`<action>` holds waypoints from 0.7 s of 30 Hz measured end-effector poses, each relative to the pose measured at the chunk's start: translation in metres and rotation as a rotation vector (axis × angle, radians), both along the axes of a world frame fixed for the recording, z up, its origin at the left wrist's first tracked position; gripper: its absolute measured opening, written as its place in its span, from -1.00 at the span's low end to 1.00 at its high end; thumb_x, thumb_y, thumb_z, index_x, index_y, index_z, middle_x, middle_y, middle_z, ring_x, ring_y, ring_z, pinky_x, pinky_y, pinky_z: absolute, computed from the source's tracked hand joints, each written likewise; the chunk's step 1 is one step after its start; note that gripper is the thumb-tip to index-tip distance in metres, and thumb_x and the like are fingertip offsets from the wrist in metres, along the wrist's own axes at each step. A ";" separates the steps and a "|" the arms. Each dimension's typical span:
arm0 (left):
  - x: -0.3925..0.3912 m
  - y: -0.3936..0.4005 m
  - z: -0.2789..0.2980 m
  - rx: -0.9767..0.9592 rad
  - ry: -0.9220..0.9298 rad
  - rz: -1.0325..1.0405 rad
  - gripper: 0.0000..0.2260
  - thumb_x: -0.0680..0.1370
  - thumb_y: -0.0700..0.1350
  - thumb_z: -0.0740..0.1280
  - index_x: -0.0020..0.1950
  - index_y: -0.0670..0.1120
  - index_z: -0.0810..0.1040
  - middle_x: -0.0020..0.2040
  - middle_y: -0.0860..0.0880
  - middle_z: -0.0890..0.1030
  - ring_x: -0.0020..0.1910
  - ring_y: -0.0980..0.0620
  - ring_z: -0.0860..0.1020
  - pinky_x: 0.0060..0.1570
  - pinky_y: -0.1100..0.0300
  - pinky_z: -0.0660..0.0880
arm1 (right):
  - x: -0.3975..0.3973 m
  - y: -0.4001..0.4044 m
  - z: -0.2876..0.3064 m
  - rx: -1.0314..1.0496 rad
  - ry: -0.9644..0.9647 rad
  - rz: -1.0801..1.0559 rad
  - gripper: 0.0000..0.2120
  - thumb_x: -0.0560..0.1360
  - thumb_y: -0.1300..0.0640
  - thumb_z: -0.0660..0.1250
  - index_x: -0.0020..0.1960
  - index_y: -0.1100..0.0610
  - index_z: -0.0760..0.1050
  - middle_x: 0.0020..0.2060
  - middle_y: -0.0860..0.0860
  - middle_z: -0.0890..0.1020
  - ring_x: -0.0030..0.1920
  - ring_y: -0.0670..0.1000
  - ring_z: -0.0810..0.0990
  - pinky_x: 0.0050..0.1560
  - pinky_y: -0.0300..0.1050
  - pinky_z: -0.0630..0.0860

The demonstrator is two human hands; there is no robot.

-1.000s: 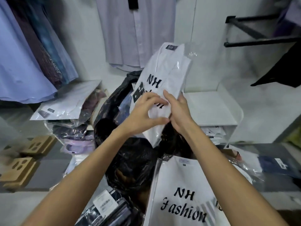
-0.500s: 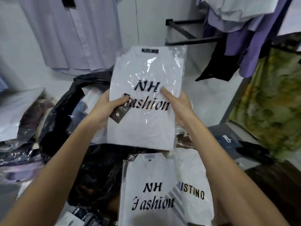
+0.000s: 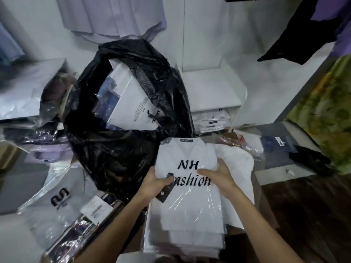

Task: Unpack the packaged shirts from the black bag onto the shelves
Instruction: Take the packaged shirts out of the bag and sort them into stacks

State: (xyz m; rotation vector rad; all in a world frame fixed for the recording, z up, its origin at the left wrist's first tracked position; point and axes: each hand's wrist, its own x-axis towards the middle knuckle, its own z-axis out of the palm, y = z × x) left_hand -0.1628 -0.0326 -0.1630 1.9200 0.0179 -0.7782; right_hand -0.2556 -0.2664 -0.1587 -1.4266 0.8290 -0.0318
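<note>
A white packaged shirt point(image 3: 187, 198) printed "NH Fashion" lies on top of a stack of similar packs point(image 3: 182, 243) low in the middle. My left hand point(image 3: 154, 184) grips its left edge by the black tag. My right hand point(image 3: 218, 177) holds its right edge, fingers over the print. The open black bag point(image 3: 121, 149) stands just left of and behind the stack, with more white and blue packaged shirts point(image 3: 131, 105) inside. A white shelf unit point(image 3: 214, 88) behind the bag holds folded white packs point(image 3: 212, 118) on its lower level.
Piles of packaged shirts point(image 3: 34, 95) lie at the left, and a pack marked "US" point(image 3: 57, 198) sits at the lower left. Shirts hang on the wall above point(image 3: 114, 18). A dark blue pack point(image 3: 279, 143) and black cloth point(image 3: 311, 160) lie on a low platform at right.
Both hands have lowered the "NH Fashion" shirt from chest height in front of the wall down onto the stack of white packs; the view has tilted downward.
</note>
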 end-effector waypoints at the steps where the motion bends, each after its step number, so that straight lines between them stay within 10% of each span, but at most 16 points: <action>1: -0.007 0.003 -0.008 0.065 0.006 -0.021 -0.56 0.34 0.07 0.59 0.13 -0.03 0.57 -0.01 0.00 0.73 -0.08 0.10 0.71 0.00 0.08 0.66 | -0.008 0.004 -0.007 -0.020 0.028 0.010 -0.36 0.30 0.27 0.67 0.28 0.09 0.45 0.07 0.05 0.72 0.07 0.08 0.72 0.17 0.19 0.64; 6: -0.025 0.006 -0.012 0.206 -0.073 -0.011 -0.50 0.38 0.05 0.59 0.15 -0.11 0.43 -0.02 0.00 0.64 -0.07 0.10 0.63 -0.19 0.24 0.53 | -0.028 0.012 -0.017 -0.220 0.155 0.101 -0.26 0.32 0.06 0.67 0.34 -0.03 0.33 0.04 -0.17 0.62 0.01 -0.17 0.62 -0.03 -0.20 0.58; 9: -0.026 0.004 -0.011 0.222 -0.098 -0.031 -0.47 0.41 0.00 0.58 0.22 -0.09 0.37 -0.02 0.02 0.61 -0.12 0.14 0.60 -0.27 0.32 0.53 | -0.029 0.015 -0.011 -0.417 0.239 0.169 -0.20 0.31 -0.10 0.64 0.40 0.02 0.31 0.09 -0.14 0.58 0.08 -0.04 0.62 0.03 -0.06 0.58; 13: -0.010 0.006 -0.003 0.271 -0.259 -0.122 -0.18 0.36 0.07 0.57 0.53 -0.05 0.31 0.32 -0.07 0.43 0.23 0.04 0.41 0.27 0.13 0.45 | -0.013 0.011 -0.001 -0.687 0.307 0.256 0.14 0.24 -0.20 0.63 0.61 -0.02 0.06 0.37 0.06 0.32 0.38 0.16 0.35 0.31 0.08 0.43; 21: 0.055 0.006 0.057 0.080 -0.608 -0.072 -0.68 0.57 -0.11 0.44 0.33 -0.04 0.58 0.19 0.02 0.56 0.09 0.15 0.59 0.19 0.18 0.56 | 0.071 0.038 0.037 -0.813 -0.034 0.354 -0.35 0.45 -0.01 0.51 0.49 -0.03 0.38 0.31 0.04 0.41 0.35 0.11 0.38 0.35 -0.03 0.37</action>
